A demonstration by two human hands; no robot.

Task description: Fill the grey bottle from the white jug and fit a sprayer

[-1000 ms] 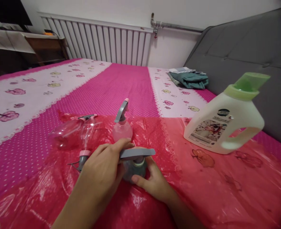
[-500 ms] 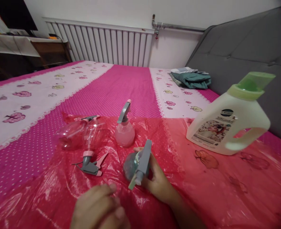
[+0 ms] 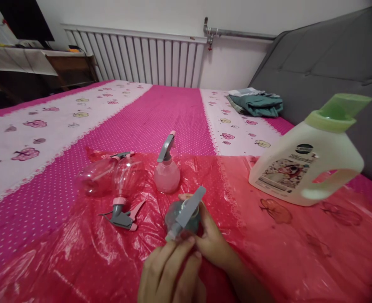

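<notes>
My right hand point(image 3: 215, 246) is wrapped round a small spray bottle point(image 3: 172, 215) with a bluish-green round body, which stands on the red plastic sheet. Its grey spray head point(image 3: 190, 208) slants over the bottle's neck. My left hand point(image 3: 173, 271) has its fingers closed at the lower, near end of that spray head; the fingertips partly hide it. Just behind stands a second spray bottle point(image 3: 167, 176), upright, with pink liquid and a grey-and-pink head. To the left, two clear pink spray bottles lie on their sides: one point(image 3: 127, 174) points its head point(image 3: 122, 219) toward me, the other point(image 3: 96, 176) lies behind.
A large white detergent jug point(image 3: 302, 168) with a green cap stands on the right of the red sheet point(image 3: 88, 261). Folded clothes point(image 3: 257, 104) lie farther back, near the grey headboard point(image 3: 318, 63). A radiator point(image 3: 141, 57) lines the wall beyond the pink bed.
My left hand has moved right and up, from open air onto the spray head. The spray head has turned a little; my right hand keeps its hold on the bottle.
</notes>
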